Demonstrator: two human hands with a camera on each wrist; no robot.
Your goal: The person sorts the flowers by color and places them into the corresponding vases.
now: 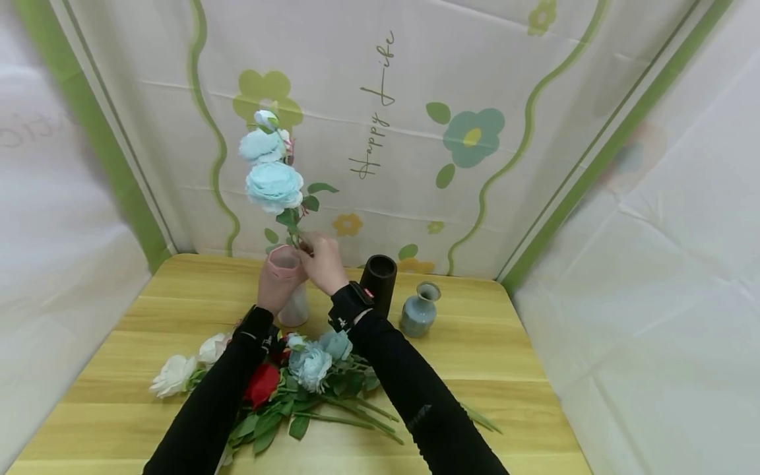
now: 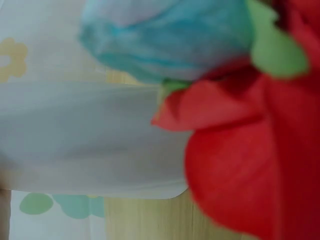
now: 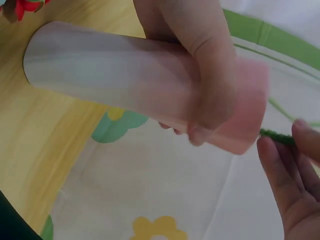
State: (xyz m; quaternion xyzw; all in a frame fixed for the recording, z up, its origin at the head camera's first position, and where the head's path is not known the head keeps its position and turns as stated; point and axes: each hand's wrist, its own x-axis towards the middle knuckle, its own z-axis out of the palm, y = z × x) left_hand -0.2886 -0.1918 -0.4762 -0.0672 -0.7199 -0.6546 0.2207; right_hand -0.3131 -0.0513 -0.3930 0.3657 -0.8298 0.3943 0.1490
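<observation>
My left hand [image 1: 276,285] grips a tall vase [image 3: 115,70] near its top, fingers wrapped round the pink upper part; the lower body is white and stands on the table. Just over the vase mouth my right hand [image 1: 323,262] pinches the green stem [image 3: 277,136] of a light-blue artificial flower [image 1: 274,187]. The stem's lower end is right at the rim in the right wrist view. Several blooms and buds rise on this stem, with leaves below them. In the left wrist view a red flower [image 2: 230,175] and a blue bloom [image 2: 170,40] partly cover the white vase.
A black vase [image 1: 380,280] and a small grey-blue vase [image 1: 419,311] stand to the right. Loose blue flowers [image 1: 310,366], a red rose [image 1: 261,384] and white flowers [image 1: 175,375] lie at the front of the wooden table [image 1: 522,396]. A printed cloth [image 1: 332,86] hangs behind.
</observation>
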